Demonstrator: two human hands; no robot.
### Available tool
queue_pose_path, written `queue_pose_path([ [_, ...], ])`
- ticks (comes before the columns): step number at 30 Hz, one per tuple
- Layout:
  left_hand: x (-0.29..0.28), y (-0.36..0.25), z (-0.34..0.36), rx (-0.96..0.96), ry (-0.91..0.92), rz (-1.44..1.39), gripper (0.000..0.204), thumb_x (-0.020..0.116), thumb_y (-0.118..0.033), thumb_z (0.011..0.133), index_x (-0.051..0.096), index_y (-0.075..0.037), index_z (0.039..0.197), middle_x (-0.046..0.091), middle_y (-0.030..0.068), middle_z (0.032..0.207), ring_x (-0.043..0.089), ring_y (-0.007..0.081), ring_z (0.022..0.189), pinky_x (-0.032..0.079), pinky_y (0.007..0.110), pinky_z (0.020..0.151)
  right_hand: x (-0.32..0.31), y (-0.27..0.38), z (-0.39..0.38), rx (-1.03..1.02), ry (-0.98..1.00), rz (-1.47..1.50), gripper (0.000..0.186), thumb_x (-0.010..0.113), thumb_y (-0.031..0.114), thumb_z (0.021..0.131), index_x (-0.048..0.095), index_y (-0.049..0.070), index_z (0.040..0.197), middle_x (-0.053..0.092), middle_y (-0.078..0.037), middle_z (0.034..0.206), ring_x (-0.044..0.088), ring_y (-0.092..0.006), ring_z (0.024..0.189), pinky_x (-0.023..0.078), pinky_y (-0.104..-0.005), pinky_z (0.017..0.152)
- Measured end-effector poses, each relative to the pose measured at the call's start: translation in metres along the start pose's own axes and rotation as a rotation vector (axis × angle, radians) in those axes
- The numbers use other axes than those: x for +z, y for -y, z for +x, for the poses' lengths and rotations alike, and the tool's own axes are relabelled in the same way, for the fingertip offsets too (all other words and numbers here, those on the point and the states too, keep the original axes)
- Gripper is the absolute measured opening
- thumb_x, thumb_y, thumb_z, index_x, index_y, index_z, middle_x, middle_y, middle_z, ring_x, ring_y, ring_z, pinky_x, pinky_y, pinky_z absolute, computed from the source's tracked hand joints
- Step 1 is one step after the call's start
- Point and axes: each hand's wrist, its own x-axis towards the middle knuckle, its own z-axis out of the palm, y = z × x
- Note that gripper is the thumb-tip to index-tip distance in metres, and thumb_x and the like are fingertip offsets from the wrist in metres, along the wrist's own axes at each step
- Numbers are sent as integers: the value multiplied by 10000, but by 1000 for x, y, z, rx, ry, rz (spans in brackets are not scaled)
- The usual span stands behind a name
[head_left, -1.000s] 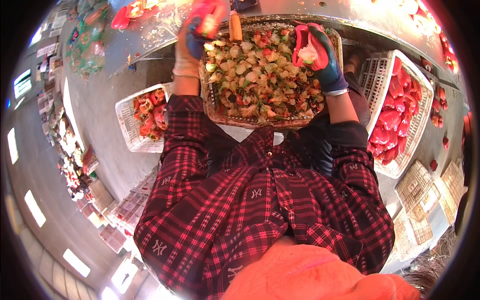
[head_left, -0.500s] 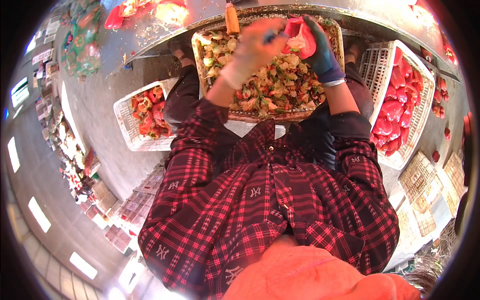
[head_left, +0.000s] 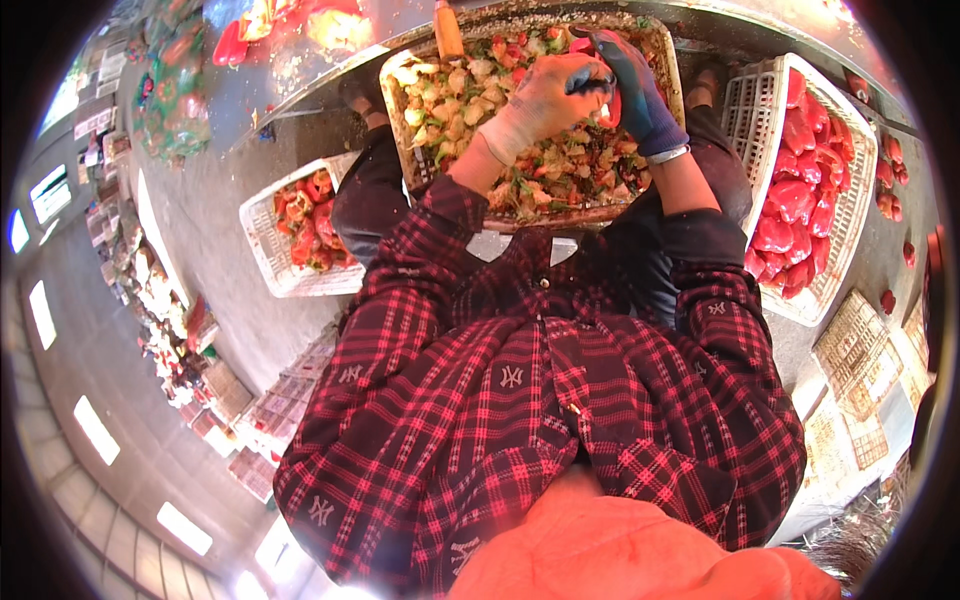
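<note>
My right hand (head_left: 632, 92), in a blue work glove, is closed around a red bell pepper (head_left: 609, 108), mostly hidden by the fingers. Against the pepper, my left hand (head_left: 552, 97) has its fingers curled in a pale, orange-stained glove with dark finger parts. Whatever it pinches, if anything, is hidden. Both hands are above a wide tray (head_left: 393, 115) heaped with pepper cores (head_left: 455, 110), seeds and green stems. An orange-brown handle (head_left: 448, 32) sticks up at the tray's far left edge; its other end cannot be made out.
On the right stands a white crate (head_left: 845, 245) of red peppers (head_left: 790, 200). A smaller white crate (head_left: 268, 262) on the left holds pepper pieces (head_left: 312, 225). Beyond the tray runs a metal table (head_left: 300, 75) with red peppers on it. Loose peppers (head_left: 890, 205) lie on the floor at far right.
My left hand has come right and down onto the pepper, from a blurred position beside it. The pepper's open hollow side, visible before, is now mostly covered by my hands.
</note>
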Motion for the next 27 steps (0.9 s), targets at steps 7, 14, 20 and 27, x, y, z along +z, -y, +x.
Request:
queue_pose_path([
  [7,-20,0,-7,10,196,238,545,790,-163,720,559,-9,1189,654,118,979,638,195,854,506,321,761,-2,-21,2,276,101,226,421,483,368,951,554,12,1165,600,-71,1052,589,-167,953,494,-295,802],
  [14,-7,9,0,57,-181,266,375,788,-192,716,620,-39,1014,667,147,890,667,207,747,512,314,667,-2,-44,-5,685,102,1175,417,581,261,900,501,40,1244,574,-118,1146,596,-209,1017,523,-357,873],
  [20,-16,12,-24,-145,-407,276,350,726,-108,758,607,-10,1071,652,150,919,642,253,834,520,333,743,6,-30,-10,647,-125,980,289,530,313,937,557,58,1070,607,-82,1027,625,-201,887,526,-341,828],
  [27,-8,-13,-26,212,-110,758,297,660,-73,774,618,-14,1062,622,174,1027,559,330,1043,491,357,836,-5,-74,-10,485,37,883,356,617,142,881,510,-8,1185,602,-122,1080,604,-215,1008,503,-328,871],
])
